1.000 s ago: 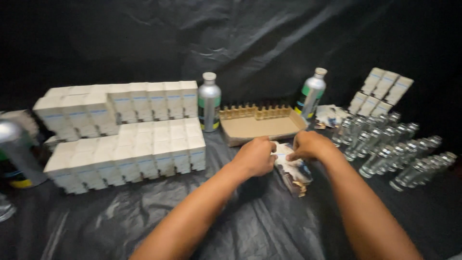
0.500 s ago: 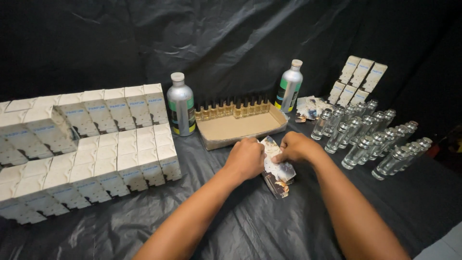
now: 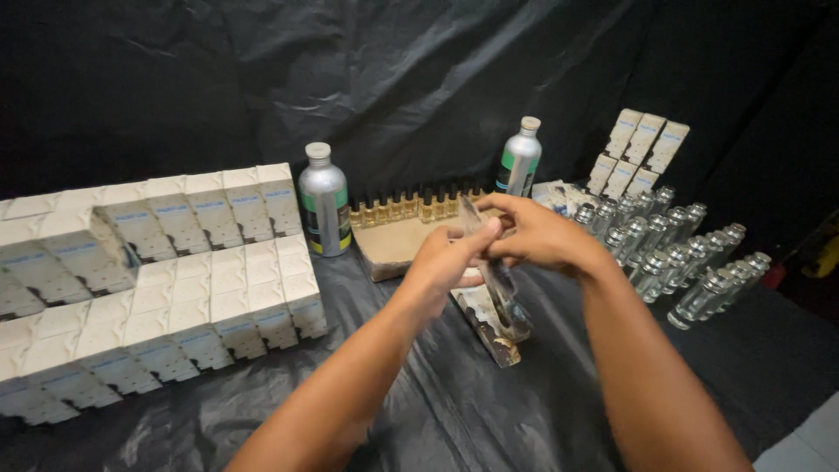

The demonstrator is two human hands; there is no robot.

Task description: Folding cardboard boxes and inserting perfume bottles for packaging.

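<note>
Both my hands meet above the middle of the black-covered table. My left hand [image 3: 447, 260] and my right hand [image 3: 540, 236] together pinch a thin flat carton blank [image 3: 500, 284], which stands tilted on end, its top near my fingertips. Its lower end hangs just over a small stack of flat carton blanks [image 3: 486, 328] lying on the black sheet. Whether the lower end touches the stack is unclear.
Rows of small white boxes [image 3: 175, 288] fill the left side. Two silver metal bottles [image 3: 323, 201] [image 3: 520, 159] flank a cardboard tray [image 3: 393, 249] with a row of small amber vials. Several clear glass bottles [image 3: 690, 253] and more white boxes [image 3: 642, 149] stand at right.
My hands have risen from the stack on the table, lifting one flat blank and turning it upright. The view has swung so that the scene sits further right.
</note>
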